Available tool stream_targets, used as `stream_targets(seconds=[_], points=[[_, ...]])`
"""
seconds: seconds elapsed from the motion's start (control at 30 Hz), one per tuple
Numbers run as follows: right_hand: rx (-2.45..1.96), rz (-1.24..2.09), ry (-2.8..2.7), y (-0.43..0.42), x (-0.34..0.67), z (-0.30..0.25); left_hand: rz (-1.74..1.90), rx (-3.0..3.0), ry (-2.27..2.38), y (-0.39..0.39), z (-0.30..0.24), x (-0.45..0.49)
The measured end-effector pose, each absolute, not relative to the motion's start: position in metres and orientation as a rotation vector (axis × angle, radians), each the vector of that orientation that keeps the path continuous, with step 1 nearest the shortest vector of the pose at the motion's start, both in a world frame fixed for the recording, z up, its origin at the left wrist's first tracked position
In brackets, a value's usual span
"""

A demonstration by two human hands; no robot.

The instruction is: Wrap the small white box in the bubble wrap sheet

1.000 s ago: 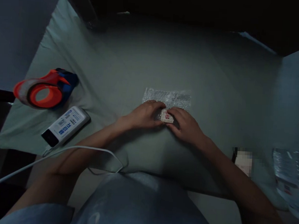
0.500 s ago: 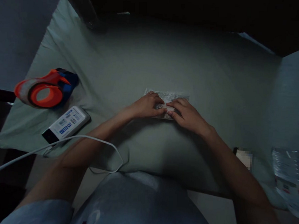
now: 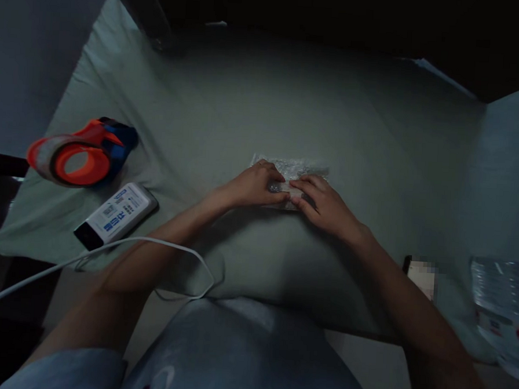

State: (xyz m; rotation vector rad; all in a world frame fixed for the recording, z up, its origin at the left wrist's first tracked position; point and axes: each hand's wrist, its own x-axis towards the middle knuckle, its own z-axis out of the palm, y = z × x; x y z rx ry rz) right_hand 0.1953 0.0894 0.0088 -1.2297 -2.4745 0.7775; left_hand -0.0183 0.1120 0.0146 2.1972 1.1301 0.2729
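Note:
A small piece of clear, shiny wrap [image 3: 296, 167] that looks like bubble wrap lies on the cloth in front of me. Its near part is folded over, and a flat pale item seems to be inside, too dim to name. My left hand [image 3: 256, 185] grips the left side, thumb along the near edge and fingers bent on top. From the right, my right hand [image 3: 326, 202] holds the same wrap between thumb and fingers. The fingertips of both hands almost meet at its middle.
On the left lie an orange and blue tape dispenser [image 3: 87, 165] and a white power bank [image 3: 121, 215]. A white cable [image 3: 161, 241] crosses over my left forearm. At right are a partly pixelated phone-like object [image 3: 420, 278] and a clear plastic bottle [image 3: 500, 294]. Pale green cloth [image 3: 264, 107] covers the table.
My right hand's fingers have shifted slightly down and bent a little on the wrap. My left hand stays nearly where it was.

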Motion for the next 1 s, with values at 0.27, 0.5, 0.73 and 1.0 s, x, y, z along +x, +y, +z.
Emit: stream_targets(seconds=[0.27, 0.5, 0.73, 1.0], points=[[-1.271, 0.489, -2.437, 0.094, 0.193, 0.005, 0.245, 2.246, 1.193, 0.122, 0.005, -0.017], [-1.206, 0.316, -2.518, 0.077, 0.201, -0.01, 0.38, 2.284, 1.269, 0.108, 0.008, -0.015], [-1.163, 0.362, -2.415, 0.071, 0.196, -0.016, 0.389, 2.511, 1.279, 0.073, -0.001, -0.021], [-1.084, 0.423, -2.419, 0.032, 0.2, -0.006, 0.343, 2.345, 1.175, 0.037, 0.012, -0.025]])
